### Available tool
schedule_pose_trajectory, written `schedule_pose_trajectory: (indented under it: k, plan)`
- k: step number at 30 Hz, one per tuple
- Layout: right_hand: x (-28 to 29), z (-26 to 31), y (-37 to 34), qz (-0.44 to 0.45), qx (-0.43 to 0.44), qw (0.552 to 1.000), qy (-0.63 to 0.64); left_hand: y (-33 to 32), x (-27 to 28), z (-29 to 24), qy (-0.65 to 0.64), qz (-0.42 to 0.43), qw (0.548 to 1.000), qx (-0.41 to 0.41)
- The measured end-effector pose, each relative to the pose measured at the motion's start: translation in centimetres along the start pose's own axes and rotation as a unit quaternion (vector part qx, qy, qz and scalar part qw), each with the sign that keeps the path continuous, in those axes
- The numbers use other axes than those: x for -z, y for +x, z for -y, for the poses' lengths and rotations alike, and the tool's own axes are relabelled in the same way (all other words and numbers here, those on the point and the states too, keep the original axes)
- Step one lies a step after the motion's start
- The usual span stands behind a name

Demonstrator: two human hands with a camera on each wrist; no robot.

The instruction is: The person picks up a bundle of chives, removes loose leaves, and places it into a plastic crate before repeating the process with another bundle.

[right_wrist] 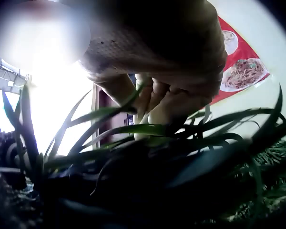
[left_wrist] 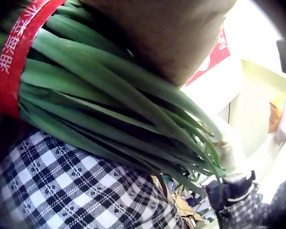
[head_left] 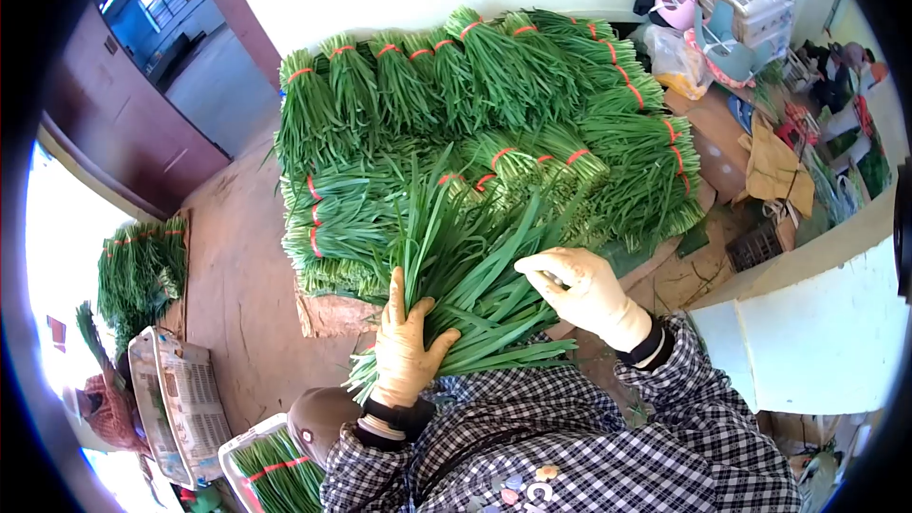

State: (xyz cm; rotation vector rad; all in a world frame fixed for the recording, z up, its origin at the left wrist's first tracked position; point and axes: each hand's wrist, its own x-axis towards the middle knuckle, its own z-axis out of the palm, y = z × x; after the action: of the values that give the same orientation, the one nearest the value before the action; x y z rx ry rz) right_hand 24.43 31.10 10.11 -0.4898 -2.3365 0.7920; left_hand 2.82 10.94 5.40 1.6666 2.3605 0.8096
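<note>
A bundle of garlic chives (head_left: 484, 294) with long flat green leaves lies across the person's lap, its leaves fanned toward the pile. A red printed tape (left_wrist: 12, 62) wraps it in the left wrist view. The gloved left hand (head_left: 407, 351) rests on the bundle near its cut ends, fingers spread and mostly straight. Over the leaves at the right, the gloved right hand (head_left: 591, 296) brings thumb and fingertips together. In the right wrist view this hand pinches a thin chive leaf (right_wrist: 102, 114) at the leaf tips; its fingertips are partly hidden.
A large pile of taped chive bundles (head_left: 418, 85) stands in front, against the wall. More bundles (head_left: 142, 266) lie at the left, near a white plastic crate (head_left: 180, 399). A basket of chives (head_left: 275, 470) is beside the lap. At the right are bags, a cardboard piece (head_left: 774, 166) and a white ledge (head_left: 807, 323).
</note>
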Motion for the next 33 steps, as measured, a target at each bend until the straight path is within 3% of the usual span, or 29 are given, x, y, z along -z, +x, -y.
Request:
schedule_pose_trajectory:
  k: [2,5,6,8,9,10,12,15,22,31,33]
  plan:
    - [-1.6,-0.9,-0.8,-0.018,0.007,0.999,-0.026,-0.2,-0.2,0.1,0.018,-0.014,1.000,-0.003]
    - [-2.5,-1.7,-1.7,-0.016,-0.134,0.990,0.028,-0.2,-0.2,0.0,0.016,-0.008,1.000,0.006]
    - [-2.7,-2.1,-1.8,-0.016,-0.135,0.990,0.027,-0.2,-0.1,-0.1,0.015,-0.005,1.000,0.006]
    - [-3.0,-3.2,-2.1,0.007,-0.268,0.943,0.197,-0.1,0.0,-0.1,0.013,-0.004,1.000,0.007]
    - [-3.1,-3.7,-2.1,-0.003,-0.247,0.938,0.244,-0.1,-0.1,-0.2,0.012,-0.002,1.000,0.009]
    - [-3.2,-4.0,-2.2,-0.003,-0.247,0.938,0.243,-0.1,-0.2,-0.1,0.010,-0.003,1.000,0.008]
    - [-2.9,-3.4,-1.3,0.005,-0.348,0.891,0.292,-0.1,-0.5,0.1,0.028,-0.027,0.999,-0.010]
    - [-2.4,-2.8,-0.1,0.026,-0.387,0.878,0.281,-0.2,-0.4,0.0,0.026,-0.022,0.999,-0.008]
    - [-4.2,-3.9,0.5,0.022,-0.375,0.867,0.328,-0.3,-0.5,0.2,0.021,-0.021,1.000,-0.007]
    - [-3.9,-4.0,0.1,0.082,-0.402,0.851,0.327,-0.1,-0.4,0.2,0.008,-0.018,1.000,-0.002]
    - [-3.9,-3.2,-0.6,0.036,-0.371,0.832,0.411,-0.1,-0.2,-0.2,0.041,-0.018,0.999,-0.006]
